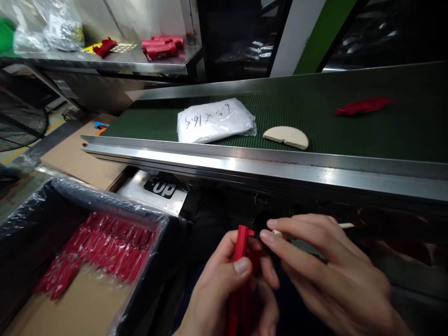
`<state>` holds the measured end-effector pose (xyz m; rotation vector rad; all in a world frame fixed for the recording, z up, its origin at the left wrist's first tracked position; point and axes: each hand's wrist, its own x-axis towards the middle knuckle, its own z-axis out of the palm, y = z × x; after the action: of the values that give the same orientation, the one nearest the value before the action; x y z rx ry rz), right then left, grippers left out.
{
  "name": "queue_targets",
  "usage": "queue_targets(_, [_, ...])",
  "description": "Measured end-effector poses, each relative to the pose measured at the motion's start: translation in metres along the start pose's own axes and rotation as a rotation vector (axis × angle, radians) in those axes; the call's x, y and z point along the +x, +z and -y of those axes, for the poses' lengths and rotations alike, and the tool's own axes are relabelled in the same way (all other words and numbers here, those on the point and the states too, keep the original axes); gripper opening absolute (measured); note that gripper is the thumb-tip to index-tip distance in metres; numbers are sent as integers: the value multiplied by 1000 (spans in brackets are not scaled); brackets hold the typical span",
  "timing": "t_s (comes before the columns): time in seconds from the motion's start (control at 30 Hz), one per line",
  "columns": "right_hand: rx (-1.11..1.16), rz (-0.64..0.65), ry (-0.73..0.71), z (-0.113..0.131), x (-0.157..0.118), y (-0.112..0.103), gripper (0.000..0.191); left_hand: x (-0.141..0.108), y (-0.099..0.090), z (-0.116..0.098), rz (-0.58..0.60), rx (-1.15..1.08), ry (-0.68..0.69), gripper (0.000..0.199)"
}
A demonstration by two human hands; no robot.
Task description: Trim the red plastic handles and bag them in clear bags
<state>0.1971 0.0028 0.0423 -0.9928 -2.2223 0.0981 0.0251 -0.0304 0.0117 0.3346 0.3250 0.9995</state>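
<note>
My left hand (pixel 224 284) is wrapped around a red plastic part (pixel 241 247), long and narrow, with its upper end pointing up and a small red tab jutting toward the right. The thumb presses on its face. Close to that tab is my right hand (pixel 325 266), its fingers closed on a cream-coloured piece (pixel 276 233). Only a small bit of this piece shows between the fingertips. A thin pale end (pixel 346 225) sticks out behind the right hand; whether it belongs to the same piece, I cannot tell.
On the green conveyor belt (pixel 150 116) lie a white plastic-wrapped packet (pixel 215 121), a cream half-round piece (pixel 286 136) and a red part (pixel 364 106). A black-lined box (pixel 101 298) at left holds bagged red parts (pixel 105 247). More red parts (pixel 163 46) rest on a metal shelf (pixel 140 65).
</note>
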Motion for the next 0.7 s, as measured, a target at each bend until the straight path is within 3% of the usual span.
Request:
queue_targets(0.17, [-29, 12, -30, -2, -4, -1, 38, 3, 2, -6, 67, -77, -47, 22])
queue_targets(0.47, [-99, -12, -29, -3, -8, 3, 37, -7, 25, -26, -237, -9, -234, 28])
queue_targets(0.57, [-110, -91, 33, 0, -15, 10, 40, -7, 21, -19, -270, -52, -245, 28])
queue_targets(0.7, [-82, -106, 54, -2, -15, 4, 51, -7, 5, -3, -206, -216, -224, 31])
